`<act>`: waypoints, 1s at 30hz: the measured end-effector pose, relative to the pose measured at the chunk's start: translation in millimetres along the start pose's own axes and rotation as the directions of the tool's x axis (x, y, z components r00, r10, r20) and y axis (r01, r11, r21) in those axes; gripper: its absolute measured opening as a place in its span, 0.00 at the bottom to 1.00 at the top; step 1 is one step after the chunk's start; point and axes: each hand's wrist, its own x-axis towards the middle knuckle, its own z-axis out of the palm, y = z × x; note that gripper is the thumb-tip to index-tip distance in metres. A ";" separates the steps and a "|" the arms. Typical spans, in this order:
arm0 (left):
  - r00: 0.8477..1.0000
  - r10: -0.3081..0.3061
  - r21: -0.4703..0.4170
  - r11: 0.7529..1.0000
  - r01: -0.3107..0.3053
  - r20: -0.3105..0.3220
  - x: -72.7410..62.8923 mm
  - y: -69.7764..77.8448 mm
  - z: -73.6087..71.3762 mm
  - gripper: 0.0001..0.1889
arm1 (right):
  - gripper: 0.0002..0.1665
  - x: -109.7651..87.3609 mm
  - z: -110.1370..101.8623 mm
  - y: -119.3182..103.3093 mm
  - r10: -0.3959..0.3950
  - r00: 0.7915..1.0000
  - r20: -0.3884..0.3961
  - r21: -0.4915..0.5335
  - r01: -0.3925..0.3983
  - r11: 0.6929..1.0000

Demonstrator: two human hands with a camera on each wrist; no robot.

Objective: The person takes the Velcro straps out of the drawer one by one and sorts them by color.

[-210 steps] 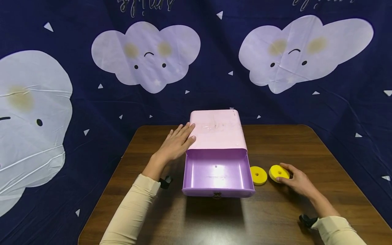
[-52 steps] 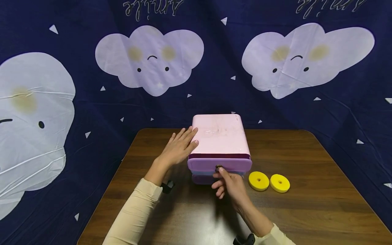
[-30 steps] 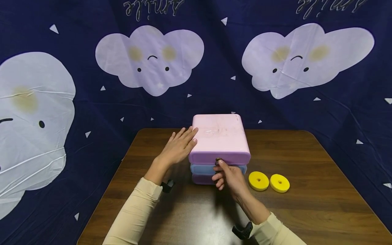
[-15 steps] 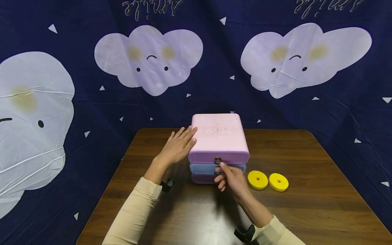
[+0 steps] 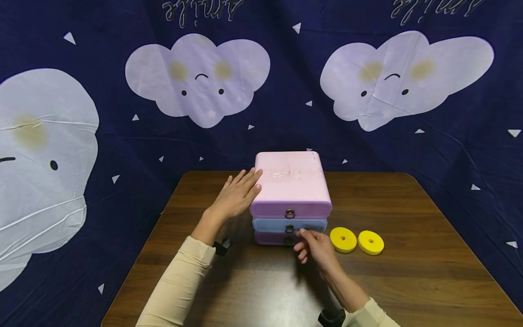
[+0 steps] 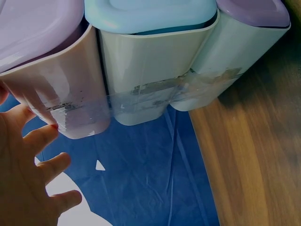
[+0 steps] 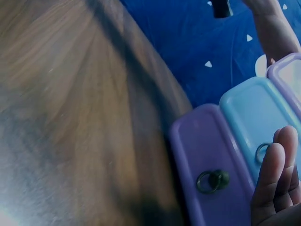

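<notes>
A small drawer unit with a pink top (image 5: 292,177) stands on the table, its three drawers all pushed in. The top drawer (image 5: 265,210) is purple, the middle one (image 5: 267,224) light blue, the bottom one (image 5: 267,238) purple. Each front carries a small ring pull (image 7: 207,181). My left hand (image 5: 234,195) rests with spread fingers against the unit's left side, fingertips at the top edge. My right hand (image 5: 318,249), fingers loosely bent and holding nothing, hovers before the lower drawers, right of their ring pulls. Two yellow discs with centre holes, a left one (image 5: 342,240) and a right one (image 5: 370,242), lie right of the unit.
The wooden table (image 5: 408,281) has rounded far corners. Behind it hangs a dark blue cloth (image 5: 294,127) with white clouds and triangles. Clear tape (image 6: 155,94) runs across the side of the unit.
The top drawer, pulled out at first, has been pushed in. My right hand has let go of a yellow disc, moved to the top ring pull, then dropped down and right off it.
</notes>
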 end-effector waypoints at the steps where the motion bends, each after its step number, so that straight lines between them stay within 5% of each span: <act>1: 1.000 0.001 -0.001 1.000 -0.001 -0.002 0.1 -0.4 0.3 0.28 | 0.23 0.3 -0.5 2.3 0.005 1.000 -0.003 -0.006 -0.005 1.000; 30: 1.000 -0.025 -0.012 1.000 0.025 0.010 0.3 -1.7 0.9 0.29 | 0.19 13.4 17.4 14.3 -0.002 1.000 0.001 -0.020 0.002 1.000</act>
